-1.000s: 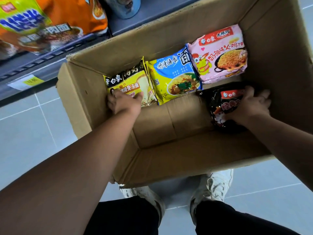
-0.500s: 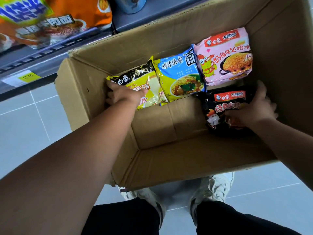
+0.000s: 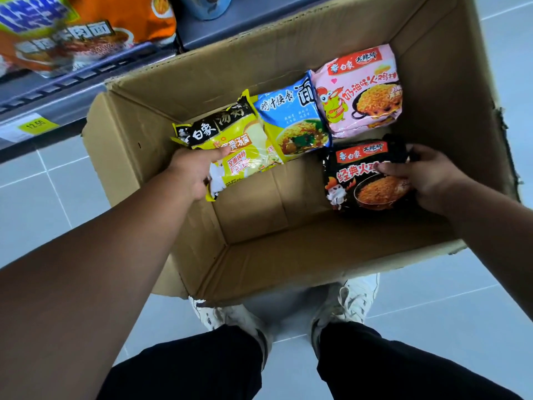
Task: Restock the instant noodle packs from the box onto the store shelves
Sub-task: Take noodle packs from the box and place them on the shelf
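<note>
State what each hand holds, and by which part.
Left hand: yellow noodle pack, by its left edge. Right hand: black noodle pack, by its right edge.
</note>
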